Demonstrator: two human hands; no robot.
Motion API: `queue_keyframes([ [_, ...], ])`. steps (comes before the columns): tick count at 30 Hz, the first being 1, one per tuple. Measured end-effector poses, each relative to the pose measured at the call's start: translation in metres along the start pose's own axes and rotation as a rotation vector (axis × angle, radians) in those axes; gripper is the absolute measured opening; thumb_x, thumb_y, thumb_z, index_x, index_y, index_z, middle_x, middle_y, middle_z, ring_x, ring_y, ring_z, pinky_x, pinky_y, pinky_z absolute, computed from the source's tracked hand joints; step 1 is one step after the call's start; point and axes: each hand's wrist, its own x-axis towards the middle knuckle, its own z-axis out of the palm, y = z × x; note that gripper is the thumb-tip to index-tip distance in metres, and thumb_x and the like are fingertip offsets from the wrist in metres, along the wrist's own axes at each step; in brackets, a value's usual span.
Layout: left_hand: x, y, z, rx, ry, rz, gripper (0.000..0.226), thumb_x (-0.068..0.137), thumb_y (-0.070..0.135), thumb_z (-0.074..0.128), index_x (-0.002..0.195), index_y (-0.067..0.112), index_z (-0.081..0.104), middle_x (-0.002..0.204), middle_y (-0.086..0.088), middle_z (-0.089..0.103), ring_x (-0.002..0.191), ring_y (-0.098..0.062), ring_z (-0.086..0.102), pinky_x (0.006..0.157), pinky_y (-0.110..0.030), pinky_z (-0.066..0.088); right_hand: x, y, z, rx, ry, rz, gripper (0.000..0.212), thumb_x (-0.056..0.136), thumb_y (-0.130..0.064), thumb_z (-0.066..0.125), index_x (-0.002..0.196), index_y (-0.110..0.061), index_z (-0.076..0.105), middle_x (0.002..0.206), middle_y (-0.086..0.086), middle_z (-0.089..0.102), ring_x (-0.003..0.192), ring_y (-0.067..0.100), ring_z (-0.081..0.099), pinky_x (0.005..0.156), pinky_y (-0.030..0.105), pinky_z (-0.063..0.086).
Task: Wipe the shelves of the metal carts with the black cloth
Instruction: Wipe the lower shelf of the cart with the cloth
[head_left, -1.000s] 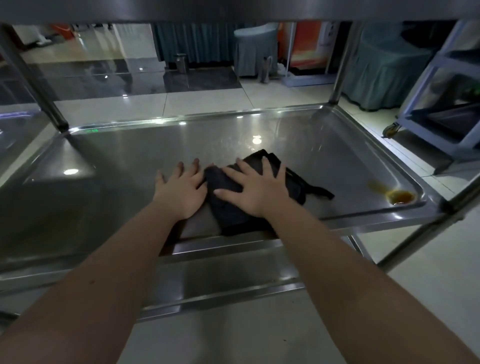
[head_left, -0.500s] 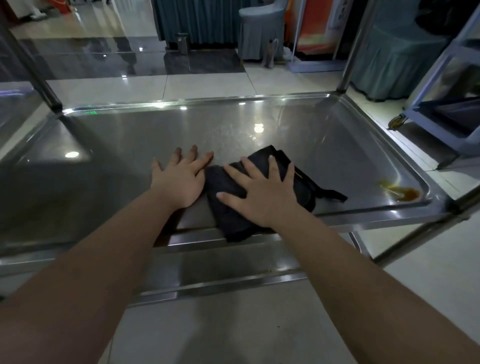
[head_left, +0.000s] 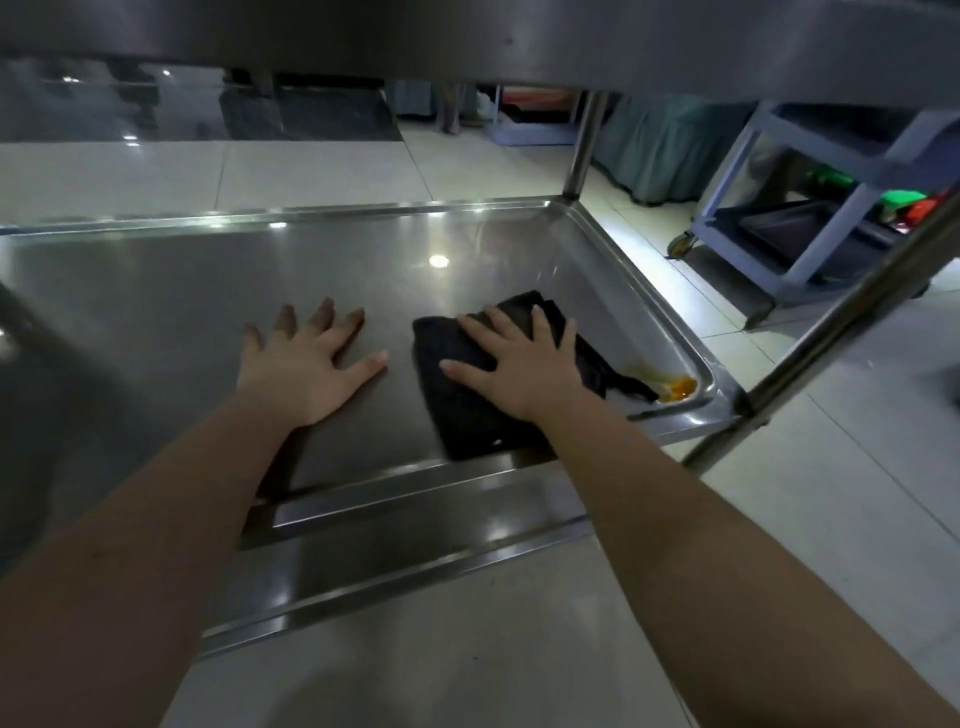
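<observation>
The job is partway through on this lower shelf (head_left: 208, 291) of the metal cart, and the plainest sign of what is left is the orange spill (head_left: 678, 387) pooled in the shelf's corner. The black cloth (head_left: 467, 415) lies folded on the shelf just beside that spill, on the side toward the shelf's middle. A thin tail of the cloth trails out toward the spill, and in this dim light I cannot tell whether its tip touches the wet edge or stops just short.

The right hand (head_left: 519, 369) lies flat on top of the cloth with fingers spread, pressing it to the metal rather than gripping it. The left hand (head_left: 306, 364) is further from the spill, beyond the cloth. It is also flat and spread, holding nothing and resting on bare steel as a brace.

The metal away from the spill shines evenly with no marks I can make out, so that stretch is probably wiped already, though a glossy surface hides smears well. The spill itself is not yet cleaned up, and it looks like the next thing the cloth must reach. The corner rim around it will likely need a firm pass. Above the spill, the underside of an upper shelf (head_left: 519, 36) shows. Nothing here tells whether that shelf has been wiped.
</observation>
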Motion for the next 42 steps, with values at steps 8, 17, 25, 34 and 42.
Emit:
queue_keyframes([
  [8,0.013,0.057,-0.011,0.072,-0.066,0.083,0.064,0.095,0.069,0.014,0.154,0.047,0.003,0.165,0.012,-0.001,0.151,-0.031,-0.007,0.114,-0.066,-0.003,-0.002,0.07,-0.012,-0.013,-0.017,0.229,0.078,0.083,-0.086,0.019,0.151,-0.053,0.003,0.164,-0.016,-0.004,0.149,0.036,-0.012,0.113,0.066,-0.011],
  [17,0.024,0.12,0.006,-0.026,-0.071,0.147,0.067,0.089,0.078,0.011,0.15,0.054,0.0,0.165,0.012,-0.008,0.15,-0.034,-0.01,0.109,-0.074,-0.001,-0.022,0.128,-0.019,0.004,0.012,0.271,0.074,0.084,-0.084,0.018,0.15,-0.055,0.003,0.164,-0.015,-0.001,0.149,0.034,-0.011,0.115,0.062,-0.011],
  [25,0.019,0.122,0.01,-0.014,-0.042,0.134,0.058,0.095,0.068,0.012,0.15,0.054,-0.002,0.165,0.011,-0.006,0.15,-0.036,-0.007,0.108,-0.076,0.001,-0.057,0.052,0.0,0.008,-0.05,0.217,0.074,0.085,-0.083,0.016,0.15,-0.054,-0.005,0.163,-0.013,-0.012,0.146,0.043,-0.019,0.111,0.067,-0.013],
  [34,0.017,0.12,0.011,-0.053,-0.01,0.135,0.056,0.096,0.067,0.013,0.15,0.054,0.005,0.165,0.012,-0.002,0.151,-0.034,-0.004,0.109,-0.074,0.001,-0.077,0.127,-0.015,0.011,-0.011,0.392,0.073,0.084,-0.084,0.019,0.149,-0.056,0.002,0.164,-0.014,-0.001,0.149,0.039,-0.009,0.117,0.06,-0.007],
  [42,0.015,0.116,0.012,-0.032,-0.012,0.134,0.058,0.095,0.068,0.012,0.15,0.053,0.004,0.165,0.011,-0.002,0.151,-0.034,-0.004,0.109,-0.074,0.0,-0.09,0.067,0.0,0.026,-0.028,0.365,0.076,0.083,-0.085,0.018,0.15,-0.054,-0.002,0.164,-0.01,-0.008,0.147,0.046,-0.01,0.115,0.064,-0.005],
])
